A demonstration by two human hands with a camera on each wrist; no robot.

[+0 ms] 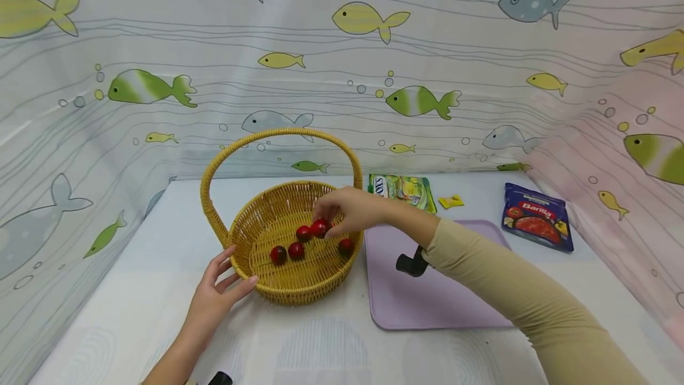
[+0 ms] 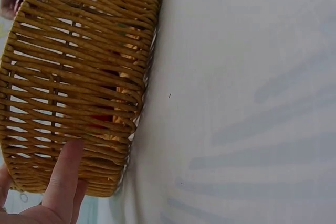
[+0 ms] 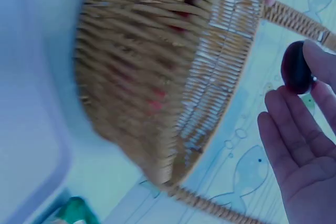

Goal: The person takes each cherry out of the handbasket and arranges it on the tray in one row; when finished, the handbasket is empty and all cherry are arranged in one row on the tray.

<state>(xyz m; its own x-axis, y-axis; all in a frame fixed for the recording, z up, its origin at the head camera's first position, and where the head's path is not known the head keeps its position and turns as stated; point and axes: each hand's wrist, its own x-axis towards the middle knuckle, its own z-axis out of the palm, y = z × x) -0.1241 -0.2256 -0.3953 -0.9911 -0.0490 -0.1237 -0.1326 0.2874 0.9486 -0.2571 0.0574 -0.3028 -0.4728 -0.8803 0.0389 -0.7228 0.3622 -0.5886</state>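
We are watching a person's right hand (image 1: pixel 350 204) pinching a red cherry (image 1: pixel 319 229) between thumb and fingertips, over the opening of a wicker basket (image 1: pixel 299 297). The left hand (image 1: pixel 216 290) is resting against the basket's near left side, fingers spread apart, the thumb meeting the rim and one fingertip touching the woven outer wall. Inside, we are counting four more cherries (image 1: pixel 296 251): three are lying toward the middle and left, one by the right wall. The arched handle (image 1: pixel 283 131) is rising above. Just right of the basket, we are seeing a lilac tray (image 1: pixel 427 311) lying on the white table (image 1: pixel 299 349); a green packet (image 1: pixel 401 188) and a small yellow wrapper (image 1: pixel 451 201) are lying behind it, and a blue Barilla pouch (image 1: pixel 537 217) is lying at far right.
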